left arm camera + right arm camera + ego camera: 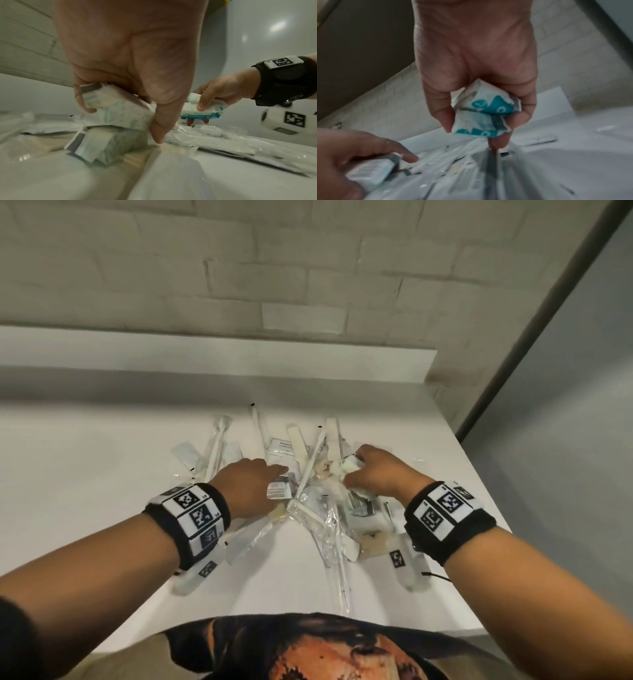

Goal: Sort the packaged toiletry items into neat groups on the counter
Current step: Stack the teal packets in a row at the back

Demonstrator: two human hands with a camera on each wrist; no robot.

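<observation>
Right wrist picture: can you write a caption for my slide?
Right hand grips teal-and-white packets above the pile.

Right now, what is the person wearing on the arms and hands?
Both forearms are bare. Each wrist carries a wide black band: left wristband, right wristband. White tiles with black square code markings sit on both. A white camera pod with the same marking hangs under the right wrist. The left hand wears a thin ring.
</observation>
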